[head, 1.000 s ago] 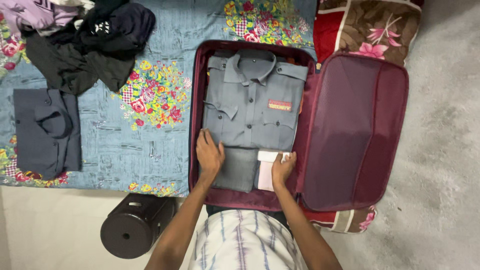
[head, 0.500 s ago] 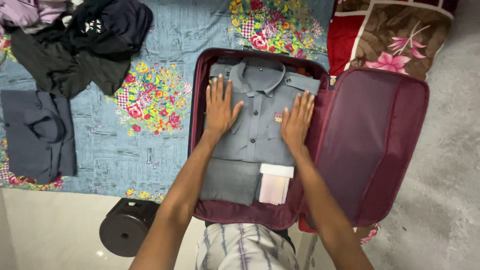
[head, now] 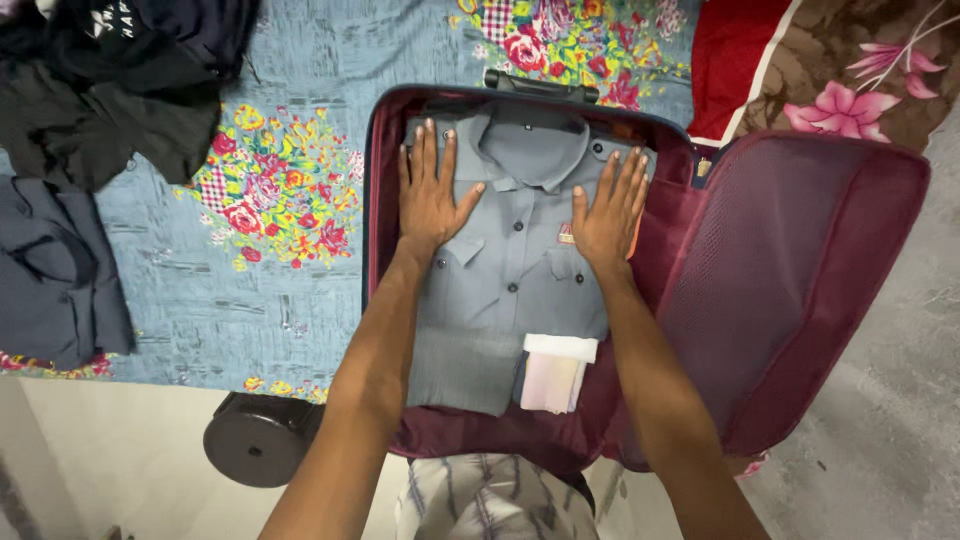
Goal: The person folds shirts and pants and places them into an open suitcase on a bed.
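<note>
Shirt [head: 515, 260] lies under left hand [head: 428, 195] and right hand [head: 607, 212], both flat.

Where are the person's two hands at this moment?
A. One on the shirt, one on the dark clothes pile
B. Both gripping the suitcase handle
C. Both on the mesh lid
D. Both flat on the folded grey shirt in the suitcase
D: the left hand and right hand lie palm-down, fingers spread, on the grey shirt inside the open maroon suitcase.
</note>
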